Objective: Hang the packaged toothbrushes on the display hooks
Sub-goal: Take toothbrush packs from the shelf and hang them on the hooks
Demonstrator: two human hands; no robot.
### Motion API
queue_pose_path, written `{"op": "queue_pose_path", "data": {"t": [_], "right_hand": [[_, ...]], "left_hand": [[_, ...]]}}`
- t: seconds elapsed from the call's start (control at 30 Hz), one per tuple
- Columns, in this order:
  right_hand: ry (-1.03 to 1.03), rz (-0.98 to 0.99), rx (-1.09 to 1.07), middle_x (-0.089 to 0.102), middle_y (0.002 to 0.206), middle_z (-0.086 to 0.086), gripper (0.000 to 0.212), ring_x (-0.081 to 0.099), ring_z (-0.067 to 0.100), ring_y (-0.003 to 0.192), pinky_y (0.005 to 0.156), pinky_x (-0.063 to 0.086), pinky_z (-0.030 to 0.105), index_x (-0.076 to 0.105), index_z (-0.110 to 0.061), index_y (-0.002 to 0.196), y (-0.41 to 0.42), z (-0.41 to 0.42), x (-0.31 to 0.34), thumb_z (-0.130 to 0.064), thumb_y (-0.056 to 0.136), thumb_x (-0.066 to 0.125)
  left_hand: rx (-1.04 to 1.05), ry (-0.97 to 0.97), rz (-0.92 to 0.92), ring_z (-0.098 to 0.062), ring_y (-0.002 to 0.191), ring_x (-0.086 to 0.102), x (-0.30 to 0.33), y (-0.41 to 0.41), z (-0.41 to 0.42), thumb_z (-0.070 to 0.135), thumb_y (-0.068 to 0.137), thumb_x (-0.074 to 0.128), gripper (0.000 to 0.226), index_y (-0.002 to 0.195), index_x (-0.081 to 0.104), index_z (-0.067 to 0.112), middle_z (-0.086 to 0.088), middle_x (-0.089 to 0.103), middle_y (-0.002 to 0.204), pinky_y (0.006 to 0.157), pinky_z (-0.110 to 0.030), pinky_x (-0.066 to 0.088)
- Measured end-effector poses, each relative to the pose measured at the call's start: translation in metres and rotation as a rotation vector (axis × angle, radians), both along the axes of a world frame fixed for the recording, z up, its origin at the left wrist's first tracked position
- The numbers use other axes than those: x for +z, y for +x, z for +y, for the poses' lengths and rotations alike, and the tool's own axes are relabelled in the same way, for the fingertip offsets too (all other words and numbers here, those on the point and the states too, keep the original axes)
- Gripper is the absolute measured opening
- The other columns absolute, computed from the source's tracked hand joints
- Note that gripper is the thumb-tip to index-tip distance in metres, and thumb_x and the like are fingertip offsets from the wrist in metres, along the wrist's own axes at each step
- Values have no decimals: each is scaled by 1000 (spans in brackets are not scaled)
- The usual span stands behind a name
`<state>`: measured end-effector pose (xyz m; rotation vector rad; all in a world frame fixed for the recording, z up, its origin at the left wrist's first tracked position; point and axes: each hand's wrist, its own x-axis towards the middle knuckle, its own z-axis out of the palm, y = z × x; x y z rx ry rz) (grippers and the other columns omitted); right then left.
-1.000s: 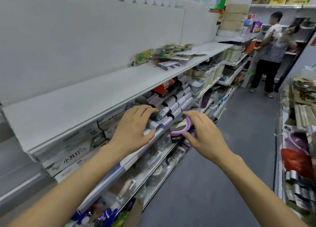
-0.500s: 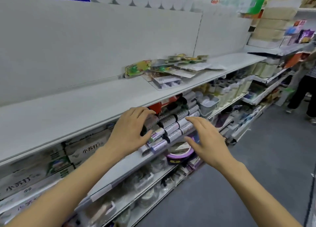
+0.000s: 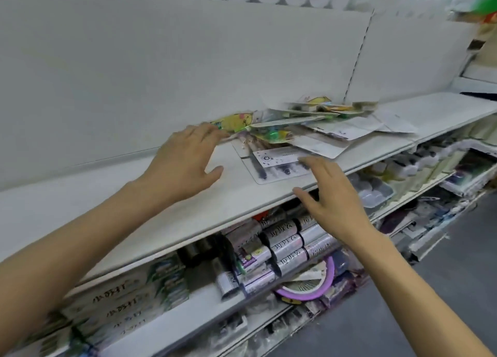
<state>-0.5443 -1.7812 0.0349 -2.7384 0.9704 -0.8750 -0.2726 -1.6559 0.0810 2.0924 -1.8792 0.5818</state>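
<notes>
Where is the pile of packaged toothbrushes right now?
In the head view, the packaged toothbrushes lie heaped on the white shelf, centre-right, just beyond both open hands.

A shop aisle: long white metal shelves (image 3: 188, 203) run in tiers, stocked with rows of labelled rolls (image 3: 286, 245), boxed toothpaste (image 3: 118, 303), clear plastic containers (image 3: 373, 192) and a loose heap of packaged toothbrushes (image 3: 301, 130).

The heap of flat packaged toothbrushes (image 3: 317, 125) on the white shelf is smeared, so its print cannot be read. The left hand's fingers (image 3: 207, 132) blur at the tips. Both forearms run off the bottom edge.
</notes>
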Motion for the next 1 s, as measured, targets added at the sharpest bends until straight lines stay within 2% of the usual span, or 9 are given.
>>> {"op": "queue_pose_path", "data": {"t": [0.17, 0.27, 0.37, 0.53, 0.6, 0.73, 0.9, 0.93, 1.0], "right_hand": [[-23, -70, 9, 48, 143, 3, 55, 45, 23, 129, 102, 41, 36, 46, -16, 143, 40, -54, 15, -22, 92, 67], [-124, -35, -2, 52, 138, 4, 55, 43, 26, 121, 100, 42, 38, 52, -14, 139, 62, -78, 18, -14, 87, 70], [-192, -24, -5, 62, 125, 4, 51, 47, 28, 109, 88, 47, 39, 62, -13, 128, 79, -101, 16, -6, 79, 74], [-204, -8, 0, 64, 109, 1, 53, 50, 28, 97, 69, 47, 38, 69, -17, 115, 92, -121, 10, 6, 67, 72], [-210, -58, 5, 63, 109, 1, 56, 51, 29, 96, 61, 48, 37, 70, -17, 113, 92, -121, 10, 11, 65, 68], [-186, -167, 104, 68, 109, 2, 60, 60, 30, 93, 59, 50, 37, 66, -18, 112, 83, -118, 17, 15, 62, 62], [-203, -273, 222, 74, 96, 1, 63, 67, 31, 73, 51, 50, 38, 63, -23, 123, 77, -109, 21, 10, 70, 63], [-193, -312, 266, 75, 100, 1, 61, 69, 29, 77, 55, 53, 38, 62, -23, 126, 76, -107, 21, 7, 72, 62], [-110, -397, 399, 73, 116, -2, 67, 69, 21, 99, 76, 56, 34, 63, -21, 131, 77, -100, 20, 8, 71, 55]], "left_hand": [[99, 74, -26, -33, 120, 51, 15, 35, -57, 38, 87, 62, 66, 146, 40, 16, -7, 47, 141, 92, -46, 48], [153, 108, 13, -32, 123, 49, 12, 45, -86, 35, 89, 63, 69, 149, 37, 16, -7, 46, 143, 92, -46, 49], [186, 149, 53, -31, 119, 52, 8, 50, -107, 33, 94, 60, 60, 149, 38, 21, -5, 52, 138, 91, -44, 48], [260, 149, 90, -30, 101, 58, 4, 48, -118, 12, 90, 56, 40, 128, 53, 26, -4, 64, 110, 72, -38, 49], [304, 112, 95, -30, 96, 59, 7, 46, -114, 13, 91, 54, 33, 122, 55, 24, -4, 65, 105, 71, -37, 48], [361, 23, 157, -34, 91, 59, 16, 44, -97, 15, 93, 52, 28, 120, 52, 22, -6, 66, 103, 66, -36, 42], [425, -188, 382, -33, 77, 57, 32, 36, -68, 27, 95, 57, 19, 110, 48, 22, -5, 67, 93, 66, -39, 45], [437, -220, 472, -31, 80, 59, 33, 34, -61, 29, 95, 59, 21, 111, 49, 21, -2, 67, 96, 69, -39, 46], [430, -289, 736, -27, 87, 65, 34, 29, -47, 31, 93, 64, 24, 111, 51, 22, 2, 69, 103, 76, -43, 53]]}}
